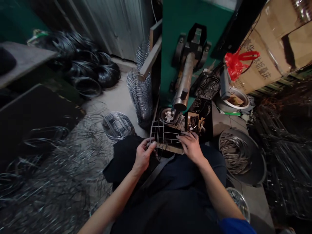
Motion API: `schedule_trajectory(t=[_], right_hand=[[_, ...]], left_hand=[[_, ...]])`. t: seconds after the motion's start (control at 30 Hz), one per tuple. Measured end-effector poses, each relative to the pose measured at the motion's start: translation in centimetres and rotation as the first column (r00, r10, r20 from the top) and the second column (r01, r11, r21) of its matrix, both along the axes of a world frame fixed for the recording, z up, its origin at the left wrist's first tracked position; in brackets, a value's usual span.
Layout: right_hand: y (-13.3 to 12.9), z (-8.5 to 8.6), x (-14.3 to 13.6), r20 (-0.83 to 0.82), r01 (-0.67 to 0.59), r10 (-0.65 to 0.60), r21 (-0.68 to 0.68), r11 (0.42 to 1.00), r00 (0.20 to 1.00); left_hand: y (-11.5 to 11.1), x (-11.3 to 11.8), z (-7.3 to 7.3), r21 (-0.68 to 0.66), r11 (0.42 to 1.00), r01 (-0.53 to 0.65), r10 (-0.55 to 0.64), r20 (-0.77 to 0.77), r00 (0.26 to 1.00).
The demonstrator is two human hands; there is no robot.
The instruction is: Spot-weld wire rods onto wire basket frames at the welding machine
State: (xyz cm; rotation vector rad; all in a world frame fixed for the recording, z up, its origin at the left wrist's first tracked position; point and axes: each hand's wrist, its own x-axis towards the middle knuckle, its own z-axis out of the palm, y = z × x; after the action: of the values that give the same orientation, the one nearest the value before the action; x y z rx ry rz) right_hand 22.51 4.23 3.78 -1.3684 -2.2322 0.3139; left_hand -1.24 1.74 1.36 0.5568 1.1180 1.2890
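A wire frame (pixel 161 130) of thin metal rods lies over my lap, below the steel arm (pixel 184 83) of a green machine (pixel 170 19). At its left side my left hand (pixel 144 154) is closed, thumb and fingers pinching the frame's edge. My right hand (pixel 191 146) is at the frame's right end, with its fingers closed on the ends of the thin rods. A wooden strip (pixel 170 148) runs between the two hands, under the frame.
Stacked wire grids (pixel 140 94) stand left of the machine, with a round wire bundle (pixel 118 125) on the floor. Loose wire scraps (pixel 68 175) cover the left floor. A basin of rods (pixel 260 162), a white bucket (pixel 245 97) and a cardboard box (pixel 270 42) are at right.
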Motion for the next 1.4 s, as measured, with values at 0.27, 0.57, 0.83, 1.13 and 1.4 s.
schedule_trajectory(t=[0.27, 0.57, 0.83, 1.13, 1.4], right_hand=[[1.9, 2.0, -0.9, -0.059, -0.033, 0.045, 0.183, 0.983, 0.997], [4.3, 3.2, -1.9, -0.173, -0.08, 0.137, 0.3, 0.95, 0.975], [5.1, 3.8, -2.3, -0.182, -0.115, 0.179, 0.316, 0.942, 0.967], [5.9, 3.5, -2.9, -0.218, -0.075, 0.151, 0.322, 0.944, 0.964], [5.6, 3.5, -1.4, -0.135, 0.083, -0.045, 0.289, 0.954, 0.99]], left_hand=[[1.9, -0.4, 1.3, -0.015, 0.999, -0.041, 0.041, 0.016, 0.999], [3.2, -0.8, 2.3, 0.0, 0.997, -0.071, 0.071, 0.031, 0.997], [3.4, -1.4, 2.3, 0.04, 0.996, -0.076, 0.075, 0.041, 0.996], [4.4, -1.7, 2.6, 0.072, 0.996, -0.053, 0.052, 0.016, 0.999], [5.3, -2.5, 3.0, 0.062, 0.998, -0.021, 0.021, -0.009, 1.0]])
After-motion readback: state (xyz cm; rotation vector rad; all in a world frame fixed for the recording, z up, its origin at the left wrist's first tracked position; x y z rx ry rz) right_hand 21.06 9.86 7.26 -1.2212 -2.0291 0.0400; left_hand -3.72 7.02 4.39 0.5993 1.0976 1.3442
